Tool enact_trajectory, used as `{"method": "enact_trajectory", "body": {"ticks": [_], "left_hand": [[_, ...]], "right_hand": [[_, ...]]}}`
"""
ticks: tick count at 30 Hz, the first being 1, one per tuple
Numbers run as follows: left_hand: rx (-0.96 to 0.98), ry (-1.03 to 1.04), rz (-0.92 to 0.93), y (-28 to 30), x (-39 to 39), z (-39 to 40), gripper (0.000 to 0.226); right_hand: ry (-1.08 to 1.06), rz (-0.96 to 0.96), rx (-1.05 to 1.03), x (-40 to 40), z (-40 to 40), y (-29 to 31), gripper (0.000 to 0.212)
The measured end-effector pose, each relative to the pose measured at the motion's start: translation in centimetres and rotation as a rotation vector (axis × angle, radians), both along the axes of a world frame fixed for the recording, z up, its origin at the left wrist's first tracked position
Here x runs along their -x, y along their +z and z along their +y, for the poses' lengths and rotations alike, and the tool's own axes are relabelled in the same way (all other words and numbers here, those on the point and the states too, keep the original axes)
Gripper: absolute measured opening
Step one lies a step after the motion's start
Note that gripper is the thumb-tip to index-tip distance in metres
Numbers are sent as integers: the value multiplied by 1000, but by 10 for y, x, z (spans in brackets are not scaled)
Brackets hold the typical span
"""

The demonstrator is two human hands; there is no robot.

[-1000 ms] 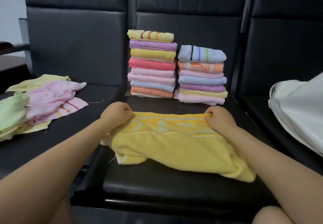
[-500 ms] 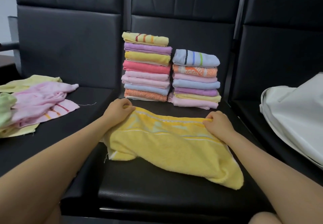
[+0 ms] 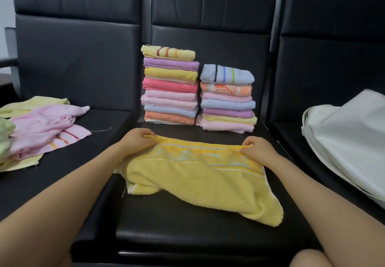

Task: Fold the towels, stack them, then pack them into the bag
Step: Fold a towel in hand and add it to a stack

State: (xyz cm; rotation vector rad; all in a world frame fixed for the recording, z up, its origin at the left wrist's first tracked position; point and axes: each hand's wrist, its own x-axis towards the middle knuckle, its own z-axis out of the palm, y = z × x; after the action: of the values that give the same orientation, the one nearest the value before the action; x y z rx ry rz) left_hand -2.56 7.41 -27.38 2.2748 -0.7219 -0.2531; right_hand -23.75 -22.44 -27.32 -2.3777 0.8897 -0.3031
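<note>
A yellow towel (image 3: 200, 181) lies across the middle black seat (image 3: 187, 235), its near edge crumpled. My left hand (image 3: 136, 140) pinches its far left corner and my right hand (image 3: 257, 151) pinches its far right corner, holding that edge taut. Behind the towel stand two stacks of folded towels: a taller left stack (image 3: 169, 85) and a shorter right stack (image 3: 228, 98). A white bag (image 3: 350, 139) lies on the right seat.
A loose heap of unfolded towels, pink (image 3: 45, 129), pale yellow and green, covers the left seat. Black padded seat backs (image 3: 208, 6) rise behind the stacks. A gap separates each seat from its neighbour.
Both hands kept their grip on the yellow towel's far corners and drew the edge straighter. The view shifted slightly; the stacks and the bag stayed in place.
</note>
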Motion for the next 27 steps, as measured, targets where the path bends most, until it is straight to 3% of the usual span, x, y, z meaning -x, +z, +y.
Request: {"method": "enact_trajectory", "body": {"ticks": [6,10,12,14,18,23,27], "left_hand": [[40,54,-116,-3,4,1,9],[208,117,-254,10,16,-4,12],[294,158,-300,21,27,-7,17],[387,193,-322,35,36,-7,25],[683,236,-285,83,54,7,19],[923,291,-252,155,78,18,15],[1032,242,-233,208,97,33,11]], "right_hand": [[36,8,35,9,0,3,9],[-41,62,138,21,1,7,21],[-81,-53,112,28,6,15,21],[-134,-306,-11,31,13,33,20],[-178,-680,-120,32,35,97,20],[-57,-816,-50,33,68,185,20],[42,-865,-114,43,95,242,6]]}}
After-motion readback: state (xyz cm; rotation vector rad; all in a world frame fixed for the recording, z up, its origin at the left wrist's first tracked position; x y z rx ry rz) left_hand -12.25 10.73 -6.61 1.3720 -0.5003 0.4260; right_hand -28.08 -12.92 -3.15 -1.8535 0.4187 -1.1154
